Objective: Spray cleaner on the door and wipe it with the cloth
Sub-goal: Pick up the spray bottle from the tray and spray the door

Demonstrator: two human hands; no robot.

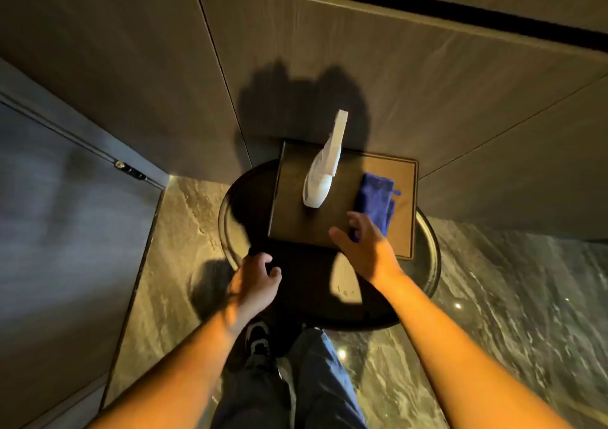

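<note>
Down on the round dark table (431,264) sits one square wooden tray (404,204), and on that tray are just two things: one white spray bottle (320,178) and one blue cloth (375,201). Two bare hands are in view, and one dark shoe (258,339) shows below them on the marbled floor (510,297).

The bottle is pale and slightly translucent, with a wide body and a narrow white trigger head. It stands on the far left part of the tray, its long axis running upright, base on the tray and nozzle end up toward the brown wood-grain door (362,66) behind it. The cloth is a deep blue, folded into a long strip with a small tab at its right edge. It lies flat on the right part of the tray, its long axis running near to far, apart from the bottle.

The right hand (365,247) hovers over the tray's near edge, fingers spread and empty, fingertips just beside the cloth's near end. The left hand (256,280) is at the table's near left rim, fingers curled loosely, holding nothing that can be made out.
</note>
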